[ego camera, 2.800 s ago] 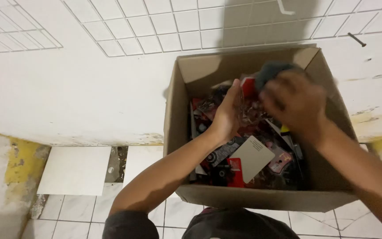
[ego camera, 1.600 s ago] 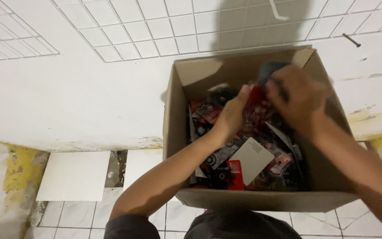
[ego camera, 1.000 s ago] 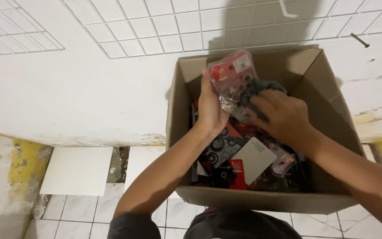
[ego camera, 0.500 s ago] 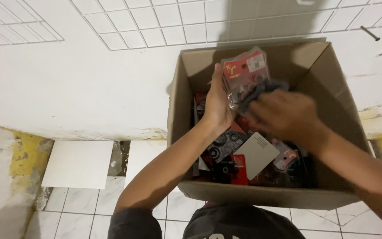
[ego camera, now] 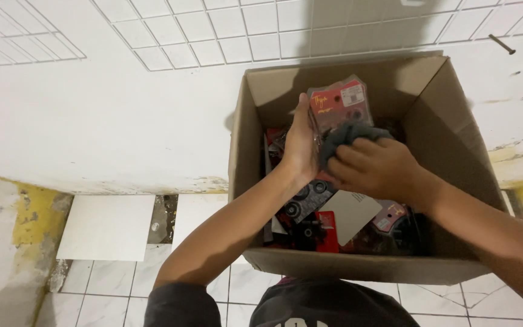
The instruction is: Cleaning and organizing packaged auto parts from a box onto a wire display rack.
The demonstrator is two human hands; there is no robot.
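Note:
My left hand [ego camera: 301, 145] holds a red blister pack [ego camera: 341, 104] upright above an open cardboard box [ego camera: 437, 121]. My right hand [ego camera: 376, 169] grips a dark grey cloth [ego camera: 343, 136] and presses it against the front of the pack. The box holds several more red and black blister packs [ego camera: 310, 212] and a white card [ego camera: 349, 213]. My forearms cover much of the box's contents.
The box rests on my lap against a white wall, tiled in its upper part [ego camera: 213, 30]. A nail [ego camera: 502, 44] sticks out of the wall at upper right. Below left lies a white tiled floor with a loose white tile [ego camera: 107, 227] and a yellow-stained corner [ego camera: 25, 212].
My left hand has lifted one red blister pack out of the box and holds it up. My right hand has brought the grey cloth onto the pack's front.

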